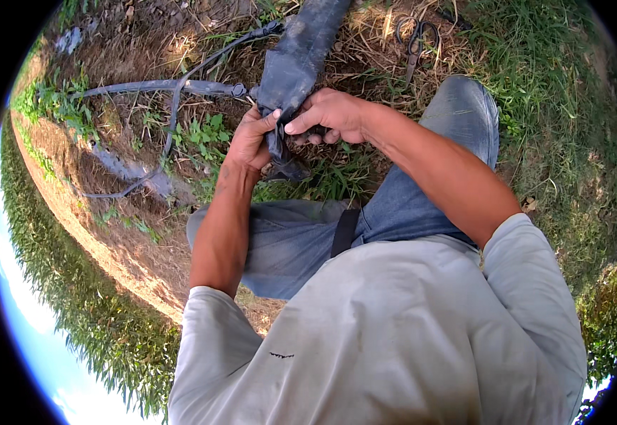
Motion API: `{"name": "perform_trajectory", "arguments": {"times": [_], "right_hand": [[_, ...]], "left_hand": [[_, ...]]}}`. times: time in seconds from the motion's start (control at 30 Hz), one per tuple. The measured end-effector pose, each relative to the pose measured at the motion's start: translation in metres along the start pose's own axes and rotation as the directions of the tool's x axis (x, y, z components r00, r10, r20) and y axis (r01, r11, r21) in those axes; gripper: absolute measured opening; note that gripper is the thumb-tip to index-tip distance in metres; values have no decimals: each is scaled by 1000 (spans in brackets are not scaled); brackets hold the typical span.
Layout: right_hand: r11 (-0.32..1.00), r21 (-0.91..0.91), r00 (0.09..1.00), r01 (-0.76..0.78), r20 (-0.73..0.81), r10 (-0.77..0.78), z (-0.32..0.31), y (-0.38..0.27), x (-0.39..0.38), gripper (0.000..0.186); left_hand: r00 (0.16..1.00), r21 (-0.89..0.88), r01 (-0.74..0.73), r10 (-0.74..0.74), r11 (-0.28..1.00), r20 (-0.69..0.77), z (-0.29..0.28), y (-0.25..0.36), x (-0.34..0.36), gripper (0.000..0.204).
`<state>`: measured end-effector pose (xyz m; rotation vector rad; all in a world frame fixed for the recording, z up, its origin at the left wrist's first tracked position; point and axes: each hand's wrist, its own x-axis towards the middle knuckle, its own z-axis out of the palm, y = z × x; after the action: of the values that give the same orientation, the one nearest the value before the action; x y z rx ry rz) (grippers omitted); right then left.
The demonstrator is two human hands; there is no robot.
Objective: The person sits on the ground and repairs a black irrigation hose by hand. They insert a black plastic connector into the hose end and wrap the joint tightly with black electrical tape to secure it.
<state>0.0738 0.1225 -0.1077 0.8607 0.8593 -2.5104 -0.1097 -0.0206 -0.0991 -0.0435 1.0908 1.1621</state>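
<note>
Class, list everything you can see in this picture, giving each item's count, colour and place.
Wide flat hose: one, black, top centre down to both hands, lower end bunched
Thin hoses: two, dark grey, crossing, upper left
Hose fittings: at least two, black, left of the wide hose
Scissors: one pair, dark, on the ground, upper right
Leafy weeds: several, green, left of the hands
Grass: uncounted, green, right
Soil: brown, left
Tall plants: uncounted, green, left rim
Sky: blue and white, lower left
Shirt: one, pale grey, lower centre
Jeans: one pair, blue, middle
Strap: one, black, across the jeans
Left hand: one, bare, gripping the wide hose
Right hand: one, bare, gripping it too
</note>
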Motion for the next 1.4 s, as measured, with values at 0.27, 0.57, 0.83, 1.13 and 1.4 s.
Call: {"name": "perform_trajectory", "arguments": {"times": [0.27,0.57,0.83,1.13,1.4], "right_hand": [[981,-132,973,142,-164,-163,13,-1,-5,31],[188,-882,497,432,59,-865,18,20,-17,41],[-123,-949,291,289,209,-934,22,26,-9,39],[159,-874,418,459,54,-907,27,34,1,31],[585,-582,642,566,-135,-755,36,24,3,27]], "left_hand": [[999,-25,-11,11,1000,-37,-18,-6,8,34],[999,-39,-53,53,998,-7,-16,-2,12,33],[994,-59,-97,95,993,-50,-16,-2,14,29],[988,-43,-114,109,993,-107,1,0,10,26],[980,-71,-141,128,987,-154,-5,-3,13,31]]}}
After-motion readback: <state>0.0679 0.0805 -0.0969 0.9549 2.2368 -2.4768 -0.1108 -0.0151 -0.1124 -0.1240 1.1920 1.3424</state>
